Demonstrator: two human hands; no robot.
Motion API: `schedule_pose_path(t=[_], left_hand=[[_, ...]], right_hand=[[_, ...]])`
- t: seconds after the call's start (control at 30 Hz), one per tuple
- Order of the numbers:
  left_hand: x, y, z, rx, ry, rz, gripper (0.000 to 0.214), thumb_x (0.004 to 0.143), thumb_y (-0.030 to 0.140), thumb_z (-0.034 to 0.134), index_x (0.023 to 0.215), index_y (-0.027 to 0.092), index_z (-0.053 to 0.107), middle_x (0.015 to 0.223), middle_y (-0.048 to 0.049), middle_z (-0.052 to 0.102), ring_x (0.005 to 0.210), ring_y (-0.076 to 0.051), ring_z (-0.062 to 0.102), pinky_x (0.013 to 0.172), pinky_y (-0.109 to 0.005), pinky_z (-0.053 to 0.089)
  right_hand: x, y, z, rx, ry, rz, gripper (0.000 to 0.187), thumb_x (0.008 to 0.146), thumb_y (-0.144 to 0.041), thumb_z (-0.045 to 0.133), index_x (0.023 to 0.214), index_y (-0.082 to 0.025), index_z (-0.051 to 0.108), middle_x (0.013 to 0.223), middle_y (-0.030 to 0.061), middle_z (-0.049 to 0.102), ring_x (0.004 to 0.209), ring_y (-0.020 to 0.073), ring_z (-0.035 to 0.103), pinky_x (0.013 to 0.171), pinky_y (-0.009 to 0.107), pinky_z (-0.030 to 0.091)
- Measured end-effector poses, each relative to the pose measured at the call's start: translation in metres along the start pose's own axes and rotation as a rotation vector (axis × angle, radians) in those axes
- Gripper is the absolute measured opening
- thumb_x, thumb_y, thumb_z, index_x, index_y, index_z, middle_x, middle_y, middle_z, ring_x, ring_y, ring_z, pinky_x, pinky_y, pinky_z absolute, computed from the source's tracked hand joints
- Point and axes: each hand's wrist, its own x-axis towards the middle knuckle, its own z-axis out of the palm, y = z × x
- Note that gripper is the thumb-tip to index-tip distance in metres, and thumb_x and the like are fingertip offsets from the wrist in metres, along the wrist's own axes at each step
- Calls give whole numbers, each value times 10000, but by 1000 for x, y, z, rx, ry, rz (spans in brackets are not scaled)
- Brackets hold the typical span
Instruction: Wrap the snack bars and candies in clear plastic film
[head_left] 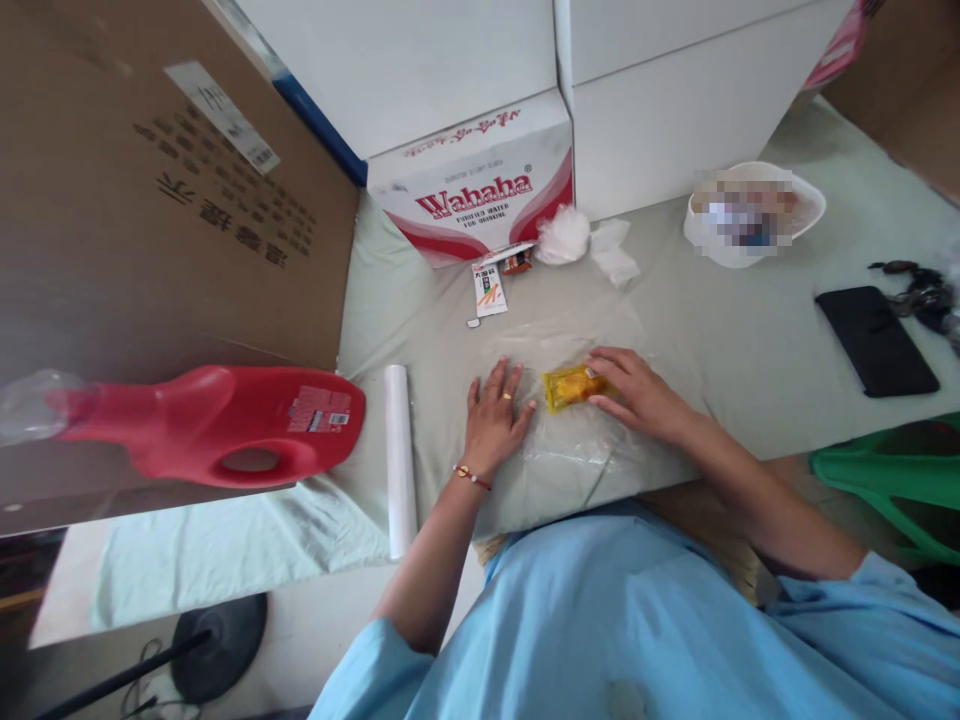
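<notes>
My left hand (pixel 496 415) lies palm down with fingers spread on a clear plastic sheet (pixel 577 455) over the table. Just to its right is a small yellow wrapped snack packet (pixel 566 388), flat on the plastic. The fingers and thumb of my right hand (pixel 634 390) are around the packet's right end, which they partly cover. Left of my left hand, a white roll (pixel 400 460) lies lengthwise on the cloth.
A red detergent bottle (pixel 247 420) lies at left beside a large cardboard box (pixel 187 190). Behind are a Wahaha water carton (pixel 480 190), small wrappers (pixel 490 290) and crumpled tissue (pixel 562 235). A white bowl (pixel 739 253) and black phone (pixel 876 340) are at right.
</notes>
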Motion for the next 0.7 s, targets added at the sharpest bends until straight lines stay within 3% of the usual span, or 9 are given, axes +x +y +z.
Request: schedule_pose_path(t=[0.1, 0.2, 0.27, 0.33, 0.47, 0.6, 0.7], left_hand=[[-14, -7, 1, -78, 178, -20, 617, 1050, 426, 488, 1622, 212, 401, 1756, -174, 305, 1641, -283, 274, 1324, -549, 216], [-39, -9, 0, -128, 294, 81, 553, 1006, 314, 529, 1553, 255, 473, 1656, -136, 489, 1628, -294, 305, 1335, -589, 158], [-56, -8, -1, -178, 227, 218, 568, 958, 241, 529, 1522, 292, 496, 1542, -89, 614, 1598, -296, 369, 1335, -622, 121], [-66, -6, -4, -253, 103, 311, 616, 941, 229, 512, 1550, 299, 456, 1485, -74, 659, 1561, -291, 432, 1334, -630, 105], [-66, -6, -12, -354, -87, 296, 676, 1002, 444, 556, 1624, 265, 359, 1563, -125, 588, 1575, -318, 403, 1335, -630, 100], [-56, -9, -18, -321, -232, 362, 866, 878, 670, 718, 1584, 241, 459, 1629, -170, 513, 1617, -389, 301, 1328, -665, 87], [-52, -14, -18, -323, -220, 361, 441, 964, 522, 673, 1322, 266, 694, 1587, -123, 575, 1597, -355, 358, 1318, -656, 172]], right_hand=[[-39, 0, -25, 100, 42, 16, 437, 1044, -397, 617, 1460, -263, 618, 1387, 141, 663, 1351, 292, 587, 1140, 528, 514], [-86, -1, -35, 102, 8, 25, 530, 984, -458, 717, 1474, -288, 608, 1470, 127, 624, 1449, 321, 514, 1180, 561, 485], [-111, -2, -30, 53, -3, 42, 587, 960, -473, 748, 1492, -279, 594, 1540, 139, 573, 1496, 348, 463, 1185, 592, 473], [-126, -2, -21, -3, 9, 70, 507, 982, -416, 726, 1457, -272, 625, 1545, 142, 572, 1490, 354, 468, 1170, 605, 483], [-122, 2, -8, -36, 112, 67, 208, 1027, -251, 631, 1187, -279, 762, 1372, 114, 688, 1359, 319, 575, 1082, 567, 547], [-95, 9, -22, 15, 127, 48, 187, 1030, -243, 608, 1079, -284, 783, 1327, 99, 709, 1348, 313, 573, 1072, 551, 543], [-69, 14, -46, 25, 85, 45, 200, 1043, -286, 590, 1066, -288, 788, 1187, 96, 740, 1271, 301, 615, 1060, 531, 540]])
